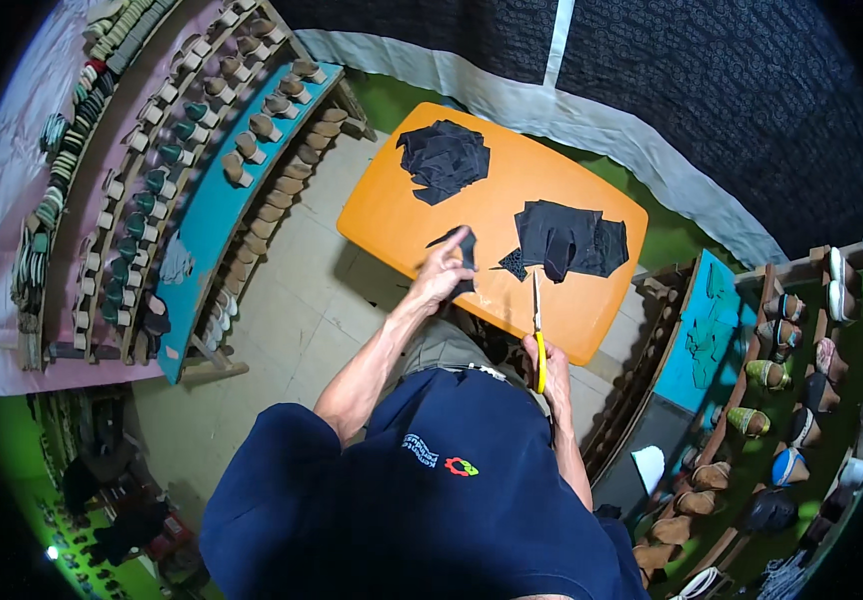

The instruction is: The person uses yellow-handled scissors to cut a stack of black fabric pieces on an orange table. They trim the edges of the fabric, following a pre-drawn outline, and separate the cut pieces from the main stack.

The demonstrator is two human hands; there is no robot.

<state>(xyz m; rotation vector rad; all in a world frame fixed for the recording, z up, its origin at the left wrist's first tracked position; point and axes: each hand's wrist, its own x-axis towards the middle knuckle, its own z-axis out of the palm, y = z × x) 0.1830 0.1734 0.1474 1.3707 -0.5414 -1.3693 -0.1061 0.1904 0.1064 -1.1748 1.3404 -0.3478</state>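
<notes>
My left hand (pixel 440 273) is over the near edge of the orange table, its index finger stretched out and the other fingers closed on a small black cut piece (pixel 469 252) of cloth or thin leather. In my right hand (pixel 552 366), at the table's near edge, are yellow-handled scissors (pixel 541 350). Their blades look closed and point away from me, toward a stack of black pieces (pixel 582 237) on the right of the table. A small dotted black piece (pixel 514 263) lies by that stack. Farther left rests a second black pile (pixel 445 160).
Under these things is the orange table (pixel 382 208). Left stand racks with rows of shoes (pixel 237 167) and a turquoise board (pixel 202 262). At right, another turquoise board (pixel 697 340) carries green pieces, beside a sandal rack (pixel 772 375). A dark curtain (pixel 732 120) hangs behind.
</notes>
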